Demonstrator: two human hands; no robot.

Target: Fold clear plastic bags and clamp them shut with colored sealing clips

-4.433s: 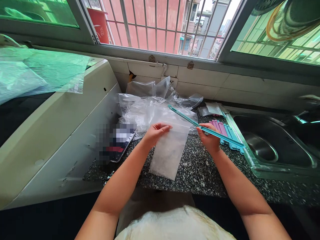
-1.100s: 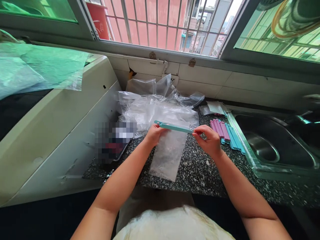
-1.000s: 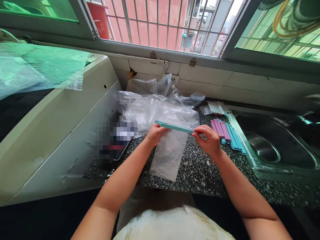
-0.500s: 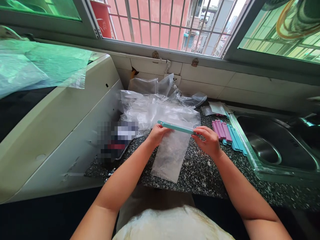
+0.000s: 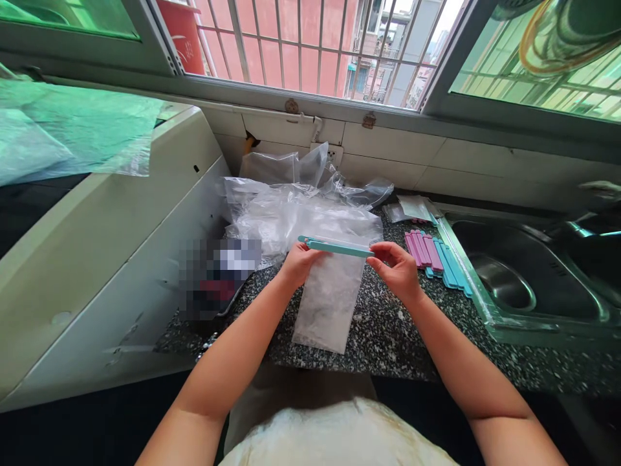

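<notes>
A light-blue bag sealing clip (image 5: pixel 337 247) lies across the top of a clear plastic bag (image 5: pixel 326 304), which hangs down toward the counter's front edge. My left hand (image 5: pixel 297 264) is closed on the clip's left end, its fingers partly behind the bag. At the other end, my right hand (image 5: pixel 396 266) pinches the clip between thumb and fingers. Whether the clip's two bars are fully pressed together, I cannot tell. To the right of my right hand lie several pink clips (image 5: pixel 423 250) and several blue clips (image 5: pixel 452 264).
Behind my hands, a heap of clear plastic bags (image 5: pixel 291 210) reaches the tiled wall. Small packets (image 5: pixel 414 207) lie near the metal sink (image 5: pixel 490 317) at right. A blurred-out item (image 5: pixel 220 278) sits left, beside a large pale appliance (image 5: pixel 160 220). The countertop (image 5: pixel 388 343) is speckled stone.
The whole scene has shifted slightly left in view. Both hands still hold the clip at its ends, and the clip lies a little more level.
</notes>
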